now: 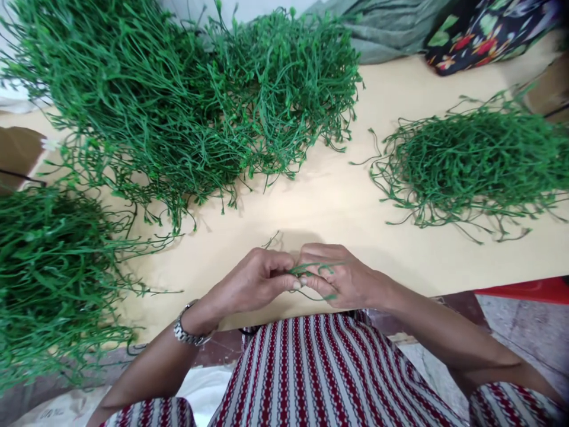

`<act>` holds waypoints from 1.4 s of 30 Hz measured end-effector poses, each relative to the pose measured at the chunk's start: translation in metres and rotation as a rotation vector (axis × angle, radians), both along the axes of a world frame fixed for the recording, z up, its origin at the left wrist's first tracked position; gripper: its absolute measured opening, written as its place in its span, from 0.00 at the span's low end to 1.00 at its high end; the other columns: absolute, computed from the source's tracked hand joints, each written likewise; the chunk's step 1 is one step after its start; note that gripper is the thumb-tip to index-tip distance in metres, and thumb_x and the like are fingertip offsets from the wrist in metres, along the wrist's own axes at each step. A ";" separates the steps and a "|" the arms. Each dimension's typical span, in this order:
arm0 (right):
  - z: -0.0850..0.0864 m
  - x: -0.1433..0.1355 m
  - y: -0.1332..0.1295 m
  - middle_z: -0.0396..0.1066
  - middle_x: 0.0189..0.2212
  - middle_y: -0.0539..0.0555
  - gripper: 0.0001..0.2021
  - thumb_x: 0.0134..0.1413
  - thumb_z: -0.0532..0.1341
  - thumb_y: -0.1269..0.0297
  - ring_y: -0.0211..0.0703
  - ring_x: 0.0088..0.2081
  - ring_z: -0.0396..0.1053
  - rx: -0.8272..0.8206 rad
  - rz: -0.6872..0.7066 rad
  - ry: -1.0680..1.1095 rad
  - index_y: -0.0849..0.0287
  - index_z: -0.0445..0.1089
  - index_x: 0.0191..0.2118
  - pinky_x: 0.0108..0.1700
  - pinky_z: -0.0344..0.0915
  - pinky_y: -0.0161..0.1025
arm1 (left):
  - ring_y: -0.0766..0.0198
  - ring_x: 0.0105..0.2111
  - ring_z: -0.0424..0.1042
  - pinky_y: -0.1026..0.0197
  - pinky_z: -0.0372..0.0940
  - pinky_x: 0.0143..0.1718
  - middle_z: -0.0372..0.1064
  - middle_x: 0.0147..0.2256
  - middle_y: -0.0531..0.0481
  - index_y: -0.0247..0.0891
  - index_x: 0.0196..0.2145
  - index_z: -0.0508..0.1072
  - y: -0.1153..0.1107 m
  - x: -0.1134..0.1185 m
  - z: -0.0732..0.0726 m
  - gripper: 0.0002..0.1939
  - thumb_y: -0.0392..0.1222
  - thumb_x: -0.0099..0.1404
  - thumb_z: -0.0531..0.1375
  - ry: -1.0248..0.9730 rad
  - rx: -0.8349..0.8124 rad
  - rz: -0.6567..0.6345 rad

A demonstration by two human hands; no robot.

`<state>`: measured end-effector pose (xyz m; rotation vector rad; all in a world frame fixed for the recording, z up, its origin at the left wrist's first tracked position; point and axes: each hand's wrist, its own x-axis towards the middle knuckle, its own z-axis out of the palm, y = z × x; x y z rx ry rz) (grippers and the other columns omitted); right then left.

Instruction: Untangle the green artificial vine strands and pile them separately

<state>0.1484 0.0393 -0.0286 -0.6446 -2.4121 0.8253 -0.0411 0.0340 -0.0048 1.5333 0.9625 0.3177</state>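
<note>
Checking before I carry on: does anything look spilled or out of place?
Yes, mildly: the left pile spills past the near edge of the table, so part of it overhangs and might slip off.

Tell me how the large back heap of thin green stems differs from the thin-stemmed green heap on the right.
The back heap of thin green stems is larger; the right heap of thin green stems is smaller. The back heap spreads in an uneven sprawl, while the right heap forms one rough oval. Both are loose tangles, edges straying over the cream tabletop.
</note>
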 end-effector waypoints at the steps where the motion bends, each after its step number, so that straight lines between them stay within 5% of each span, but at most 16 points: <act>1: 0.002 0.001 0.000 0.57 0.24 0.50 0.09 0.58 0.49 0.70 0.36 0.27 0.54 -0.017 0.036 -0.015 0.61 0.60 0.28 0.28 0.54 0.34 | 0.73 0.21 0.50 0.68 0.49 0.22 0.50 0.19 0.58 0.33 0.20 0.63 -0.001 0.000 0.000 0.11 0.36 0.59 0.55 -0.018 -0.016 -0.036; 8: 0.016 0.003 0.003 0.57 0.23 0.50 0.03 0.44 0.54 0.75 0.35 0.26 0.55 -0.224 0.313 -0.180 0.62 0.60 0.25 0.29 0.55 0.34 | 0.73 0.21 0.51 0.68 0.49 0.20 0.53 0.20 0.57 0.32 0.23 0.68 -0.006 0.002 -0.001 0.07 0.35 0.58 0.55 -0.052 -0.183 -0.211; 12: 0.019 0.010 0.005 0.57 0.23 0.50 0.07 0.43 0.54 0.79 0.35 0.26 0.56 -0.313 0.344 -0.210 0.61 0.58 0.22 0.29 0.57 0.33 | 0.75 0.18 0.45 0.69 0.43 0.17 0.46 0.17 0.59 0.33 0.17 0.61 -0.001 -0.005 0.008 0.11 0.33 0.56 0.55 -0.040 -0.229 -0.167; 19: 0.029 0.035 0.030 0.61 0.29 0.54 0.06 0.59 0.50 0.69 0.37 0.31 0.60 -0.249 0.062 0.038 0.61 0.60 0.31 0.33 0.59 0.35 | 0.74 0.18 0.52 0.68 0.48 0.18 0.56 0.18 0.56 0.31 0.26 0.70 0.012 -0.020 0.006 0.11 0.44 0.55 0.60 -0.132 -0.223 0.169; 22: 0.023 0.034 0.032 0.63 0.35 0.55 0.06 0.61 0.48 0.68 0.34 0.31 0.64 -0.400 -0.029 0.222 0.60 0.59 0.37 0.34 0.62 0.35 | 0.72 0.21 0.56 0.67 0.51 0.21 0.62 0.21 0.53 0.32 0.26 0.72 0.011 -0.017 -0.003 0.12 0.46 0.53 0.62 -0.197 -0.182 0.317; 26: 0.013 0.029 0.026 0.61 0.28 0.49 0.05 0.61 0.49 0.66 0.30 0.23 0.60 -0.559 -0.210 0.389 0.58 0.60 0.38 0.25 0.59 0.31 | 0.72 0.21 0.57 0.68 0.53 0.22 0.63 0.20 0.54 0.32 0.25 0.73 0.010 -0.007 -0.007 0.10 0.43 0.51 0.64 -0.236 -0.228 0.458; 31: 0.020 0.026 0.006 0.58 0.25 0.49 0.06 0.61 0.48 0.67 0.32 0.23 0.56 -0.425 -0.371 0.328 0.58 0.61 0.38 0.24 0.55 0.31 | 0.73 0.19 0.60 0.68 0.55 0.22 0.64 0.18 0.55 0.33 0.24 0.71 0.013 0.000 -0.008 0.08 0.38 0.47 0.66 -0.340 -0.261 0.608; 37: 0.033 -0.006 -0.016 0.59 0.25 0.51 0.06 0.58 0.47 0.75 0.35 0.26 0.57 -0.062 -0.145 0.266 0.61 0.58 0.37 0.26 0.57 0.32 | 0.71 0.18 0.62 0.67 0.58 0.23 0.65 0.17 0.53 0.31 0.22 0.72 0.016 0.005 -0.008 0.08 0.39 0.46 0.65 -0.332 -0.261 0.659; 42: 0.025 -0.025 -0.008 0.61 0.27 0.53 0.09 0.52 0.48 0.80 0.39 0.32 0.60 0.169 -0.137 0.283 0.61 0.57 0.36 0.32 0.63 0.36 | 0.71 0.19 0.63 0.67 0.59 0.23 0.68 0.18 0.52 0.31 0.22 0.73 0.012 0.009 -0.010 0.07 0.39 0.48 0.64 -0.319 -0.262 0.635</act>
